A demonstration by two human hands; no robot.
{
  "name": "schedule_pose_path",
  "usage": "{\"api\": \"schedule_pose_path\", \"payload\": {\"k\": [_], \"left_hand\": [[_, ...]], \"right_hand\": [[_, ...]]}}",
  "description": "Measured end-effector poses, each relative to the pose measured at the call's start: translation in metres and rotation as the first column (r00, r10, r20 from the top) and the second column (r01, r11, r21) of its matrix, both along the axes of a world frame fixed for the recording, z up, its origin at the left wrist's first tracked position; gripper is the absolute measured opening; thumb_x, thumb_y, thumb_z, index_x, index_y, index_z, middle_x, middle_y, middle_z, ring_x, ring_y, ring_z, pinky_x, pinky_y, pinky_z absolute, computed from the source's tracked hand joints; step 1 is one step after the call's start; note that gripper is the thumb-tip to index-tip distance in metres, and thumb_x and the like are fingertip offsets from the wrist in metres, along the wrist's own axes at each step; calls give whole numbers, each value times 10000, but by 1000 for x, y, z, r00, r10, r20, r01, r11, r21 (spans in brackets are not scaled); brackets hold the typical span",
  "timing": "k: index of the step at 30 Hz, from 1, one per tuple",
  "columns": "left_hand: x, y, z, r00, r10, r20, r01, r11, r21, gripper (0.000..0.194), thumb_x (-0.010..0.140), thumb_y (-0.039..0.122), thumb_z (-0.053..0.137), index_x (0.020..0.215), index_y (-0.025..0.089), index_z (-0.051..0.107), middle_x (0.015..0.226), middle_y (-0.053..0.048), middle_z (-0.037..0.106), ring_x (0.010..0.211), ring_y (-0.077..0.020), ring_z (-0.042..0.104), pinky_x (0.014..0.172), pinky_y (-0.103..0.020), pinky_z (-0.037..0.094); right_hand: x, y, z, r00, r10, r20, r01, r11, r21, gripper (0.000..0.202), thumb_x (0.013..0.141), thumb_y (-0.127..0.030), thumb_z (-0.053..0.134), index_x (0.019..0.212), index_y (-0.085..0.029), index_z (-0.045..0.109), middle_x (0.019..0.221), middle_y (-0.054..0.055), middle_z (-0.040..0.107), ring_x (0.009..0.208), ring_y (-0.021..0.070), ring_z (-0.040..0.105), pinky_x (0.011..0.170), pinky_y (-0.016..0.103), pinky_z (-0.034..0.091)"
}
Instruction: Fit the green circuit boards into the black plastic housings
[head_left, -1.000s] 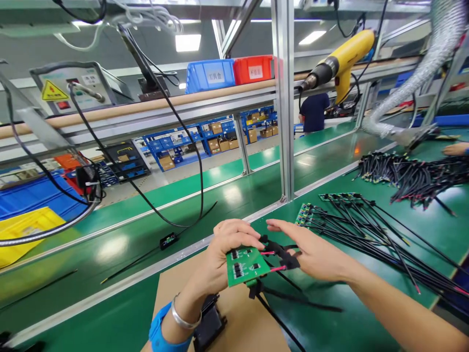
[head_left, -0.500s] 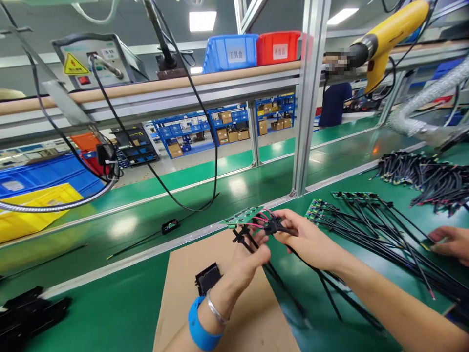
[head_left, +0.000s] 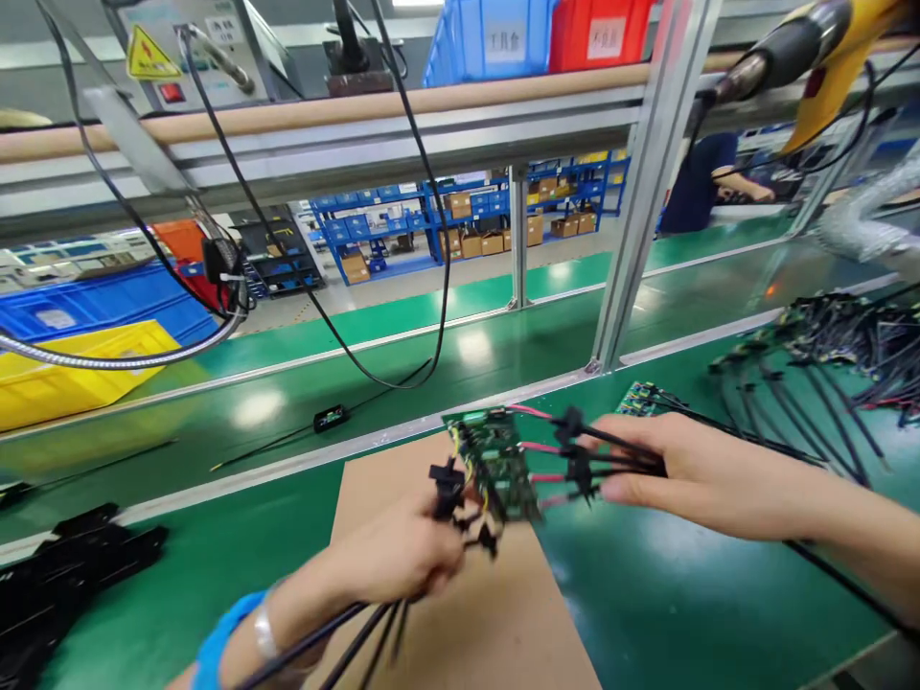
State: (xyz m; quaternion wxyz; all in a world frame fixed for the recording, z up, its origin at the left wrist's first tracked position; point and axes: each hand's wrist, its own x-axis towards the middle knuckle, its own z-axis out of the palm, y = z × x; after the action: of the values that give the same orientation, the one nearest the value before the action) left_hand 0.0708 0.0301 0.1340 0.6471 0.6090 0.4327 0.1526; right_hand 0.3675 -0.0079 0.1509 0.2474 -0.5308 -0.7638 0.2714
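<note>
Between my hands hangs a green circuit board (head_left: 495,460), tilted above a sheet of brown cardboard (head_left: 503,613). My left hand (head_left: 409,551) is closed around the black cables on the board's left side; yellow wires join them to the board, and black strain-relief pieces (head_left: 449,486) stick out above the fingers. On the other side, my right hand (head_left: 668,470) grips several black cables (head_left: 618,450) just behind their black strain-relief pieces. Red wires run from these cables to the board's right edge. Some fingertips of my left hand are hidden.
Black plastic parts (head_left: 79,575) lie at the left. More cabled boards (head_left: 639,398) and a cable pile (head_left: 862,345) are at the right. A small black case with a board (head_left: 331,418) lies beyond the metal strip. An upright metal post (head_left: 639,211) stands ahead. A person (head_left: 701,187) is farther back.
My hands have moved apart, the left one toward the lower left, spreading the cables and turning the board's face into view. Another person's hand at the right has left the view; cabled boards there have shifted.
</note>
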Motion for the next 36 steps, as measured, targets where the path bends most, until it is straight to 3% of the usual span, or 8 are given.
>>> {"api": "schedule_pose_path", "payload": {"k": [5, 10, 13, 16, 23, 27, 33, 36], "left_hand": [[-47, -26, -18, 976, -169, -134, 128, 955, -268, 362, 554, 118, 585, 908, 183, 549, 757, 52, 561, 375, -23, 352, 298, -152, 252], [-35, -42, -60, 914, -381, -139, 329, 897, -295, 252, 570, 179, 624, 813, 164, 556, 696, 39, 515, 441, -54, 385, 325, -157, 334], [-29, -46, -80, 908, -399, -127, 361, 899, -248, 220, 659, 284, 665, 812, 161, 567, 673, 22, 509, 468, -72, 398, 341, -160, 311], [-28, -48, -92, 928, -357, -104, 324, 914, -244, 258, 727, 376, 668, 827, 161, 568, 684, 14, 509, 474, -75, 381, 356, -173, 286], [-27, -54, -97, 971, -237, -28, 225, 950, -216, 161, 732, 244, 615, 678, 173, 481, 626, 58, 402, 531, -73, 302, 460, -206, 241], [-30, -56, -102, 974, -218, -55, 205, 963, -177, 121, 719, 244, 641, 772, 171, 561, 683, 55, 461, 584, -87, 358, 503, -201, 293], [-33, -58, -101, 948, -210, -239, 206, 978, -38, 148, 750, 291, 631, 837, 172, 642, 676, 55, 489, 588, -96, 380, 502, -205, 291], [-33, -62, -91, 947, -164, -278, 183, 982, 45, 233, 739, 267, 646, 963, 204, 659, 789, 43, 599, 652, -116, 456, 562, -208, 342]], "right_hand": [[26, 21, -52, 899, 291, 327, -189, 932, -309, 400, 766, -570, 666, 840, -177, 645, 714, 18, 598, 665, 214, 568, 588, 287, 399], [-19, 35, -86, 913, 365, 182, -305, 907, -290, 854, 703, -574, 717, 1381, -127, 453, 1192, 149, 585, 1049, 301, 573, 858, 363, 458], [-74, 39, -90, 909, 416, 26, -408, 901, -146, 618, 849, -449, 608, 1363, -142, 455, 1142, 117, 620, 955, 219, 600, 819, 303, 461], [-110, 40, -105, 865, 500, 45, -493, 864, -103, 154, 863, -275, 565, 950, -175, 643, 847, 46, 659, 770, 185, 597, 695, 271, 433], [-104, 34, -121, 896, 442, 38, -432, 890, -149, 122, 866, -281, 569, 885, -161, 577, 739, 3, 590, 649, 141, 526, 587, 245, 379], [-104, 29, -119, 826, 560, -57, -528, 736, -423, 262, 693, -361, 761, 775, -184, 587, 648, -50, 574, 549, 112, 502, 465, 209, 321], [-101, 12, -125, 898, 439, 6, -421, 865, -274, 66, 791, -247, 661, 810, -209, 610, 778, -16, 628, 787, 167, 580, 685, 243, 391], [-99, 8, -118, 914, 403, -40, -380, 819, -431, 420, 578, -310, 822, 946, -257, 627, 809, -42, 636, 794, 186, 574, 637, 233, 396]]}}
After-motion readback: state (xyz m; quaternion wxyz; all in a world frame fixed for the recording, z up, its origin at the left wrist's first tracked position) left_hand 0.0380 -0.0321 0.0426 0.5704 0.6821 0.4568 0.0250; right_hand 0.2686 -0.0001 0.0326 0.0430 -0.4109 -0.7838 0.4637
